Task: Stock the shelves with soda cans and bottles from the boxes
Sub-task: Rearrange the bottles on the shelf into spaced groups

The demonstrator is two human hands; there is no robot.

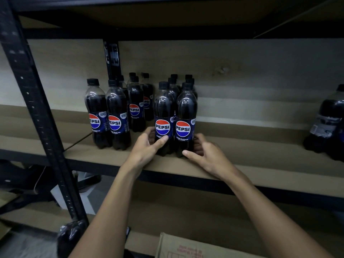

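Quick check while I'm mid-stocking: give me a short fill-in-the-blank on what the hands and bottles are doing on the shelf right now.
1. The left hand wraps the base of the front bottle whose label reads ____.
2. The right hand is beside the neighbouring bottle, whose cap colour is ____.
3. All the bottles stand ____ on the shelf.
4. Below the shelf, at the bottom edge, sits a cardboard ____.

Missing words: Pepsi; black; upright; box

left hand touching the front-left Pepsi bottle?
Touching. Head view: the left hand wraps the front-left Pepsi bottle, thumb pressed on its label.
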